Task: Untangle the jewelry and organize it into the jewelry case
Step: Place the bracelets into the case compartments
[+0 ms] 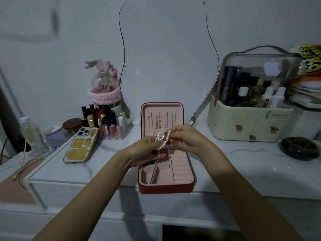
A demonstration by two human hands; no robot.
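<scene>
A looped white pearl strand is pinched between left hand and right hand above an open red, pink-lined jewelry case.

I see a white pearl strand looped and tangled, held above the open red jewelry case, pink-lined compartments, lid upright

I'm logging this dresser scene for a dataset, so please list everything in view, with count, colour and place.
jewelry case: one, red with pink lining, open, centre of dresser top
pearl strand: one, white, held above the case
phone: one, yellow-patterned case, left of the jewelry case
lipstick organiser: one, clear, behind the phone
cosmetics box: one, cream with clear lid, right
dark dish: one, black, far right
mirror: one, wavy-edged, against wall
left hand: grips the strand
right hand: pinches the strand
</scene>
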